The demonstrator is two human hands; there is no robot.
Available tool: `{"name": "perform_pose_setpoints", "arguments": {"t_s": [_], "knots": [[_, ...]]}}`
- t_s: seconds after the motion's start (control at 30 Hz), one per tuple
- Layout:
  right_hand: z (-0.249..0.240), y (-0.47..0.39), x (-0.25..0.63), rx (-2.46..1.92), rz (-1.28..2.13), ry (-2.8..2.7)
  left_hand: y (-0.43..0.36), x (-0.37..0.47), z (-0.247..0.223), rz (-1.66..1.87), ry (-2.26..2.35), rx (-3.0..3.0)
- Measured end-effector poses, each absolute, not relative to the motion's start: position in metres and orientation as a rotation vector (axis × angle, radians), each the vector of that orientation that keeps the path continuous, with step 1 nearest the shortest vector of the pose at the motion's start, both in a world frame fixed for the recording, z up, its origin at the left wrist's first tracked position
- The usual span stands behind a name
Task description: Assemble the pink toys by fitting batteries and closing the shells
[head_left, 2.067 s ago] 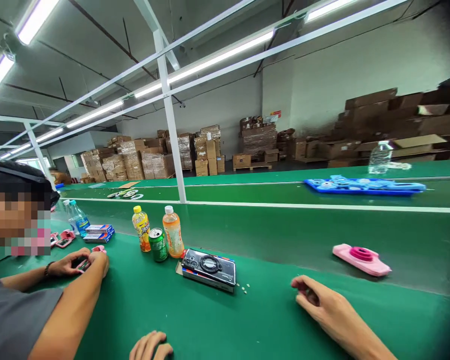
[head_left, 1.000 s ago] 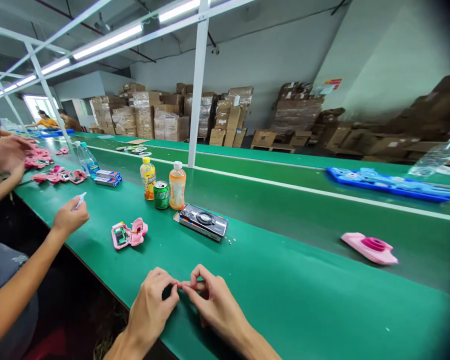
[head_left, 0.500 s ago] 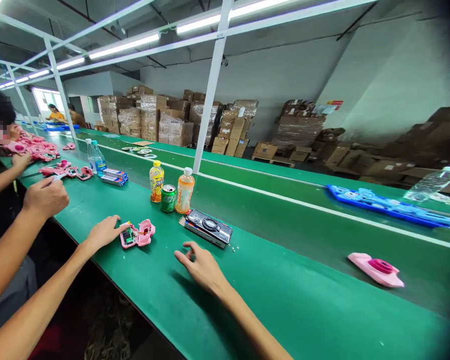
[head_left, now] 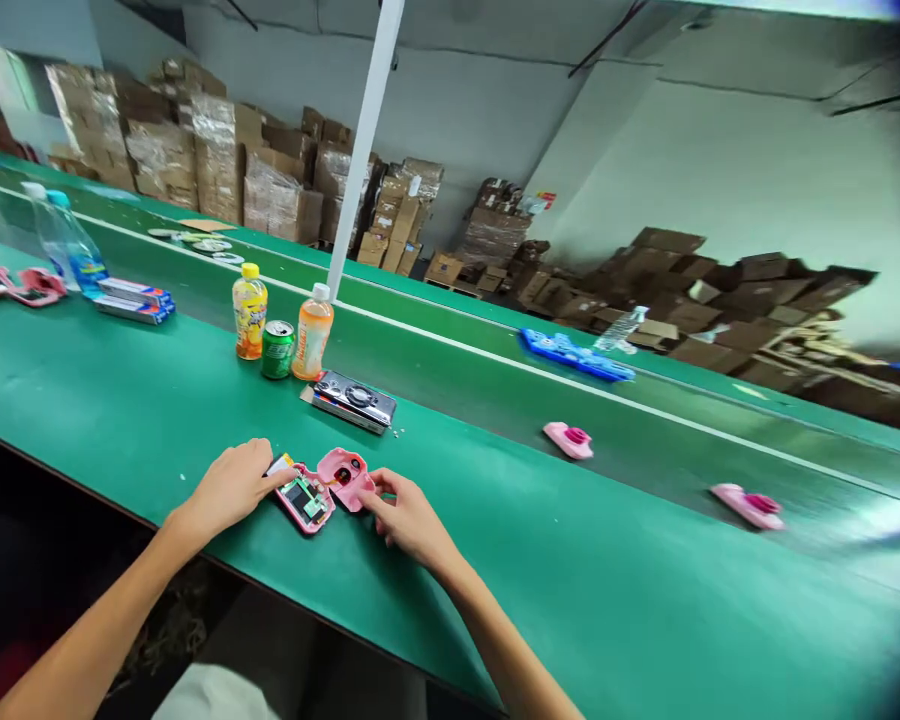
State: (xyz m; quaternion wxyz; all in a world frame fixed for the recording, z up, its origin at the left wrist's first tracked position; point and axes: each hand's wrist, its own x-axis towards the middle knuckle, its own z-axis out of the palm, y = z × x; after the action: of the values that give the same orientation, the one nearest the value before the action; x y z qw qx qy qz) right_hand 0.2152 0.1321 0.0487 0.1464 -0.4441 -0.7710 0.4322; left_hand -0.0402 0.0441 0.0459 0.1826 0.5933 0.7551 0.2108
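The opened pink case (head_left: 325,491) lies on the green table (head_left: 570,600) in the head view, circuit board (head_left: 304,499) showing. The left hand (head_left: 232,483) holds its board half by the corner; the right hand (head_left: 410,516) pinches the other half's edge.

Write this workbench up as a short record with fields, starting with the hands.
left hand: at the circuit-board half of an open pink case
right hand: at the edge of its cover half
drinks: green can between yellow-capped bottle and white-capped bottle
box: dark phone lying on top
farther off: two more pink cases, blue tray holding light-blue parts
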Motion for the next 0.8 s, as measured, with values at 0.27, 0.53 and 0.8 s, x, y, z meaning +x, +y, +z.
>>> {"name": "perform_pose_setpoints", "arguments": {"t_s": [0.27, 0.53, 0.8], "knots": [[0.056, 0.086, 0.218, -0.944, 0.272, -2.433, 0.046, 0.009, 0.036, 0.84, 1.588, 1.666], [0.049, 0.083, 0.203, -0.702, 0.244, -2.791, 0.038, 0.002, 0.037, 0.977, 1.291, 1.399], [0.06, 0.085, 0.211, -0.608, 0.278, -2.532, 0.026, 0.012, 0.046, 1.169, 1.203, 1.46]]}}
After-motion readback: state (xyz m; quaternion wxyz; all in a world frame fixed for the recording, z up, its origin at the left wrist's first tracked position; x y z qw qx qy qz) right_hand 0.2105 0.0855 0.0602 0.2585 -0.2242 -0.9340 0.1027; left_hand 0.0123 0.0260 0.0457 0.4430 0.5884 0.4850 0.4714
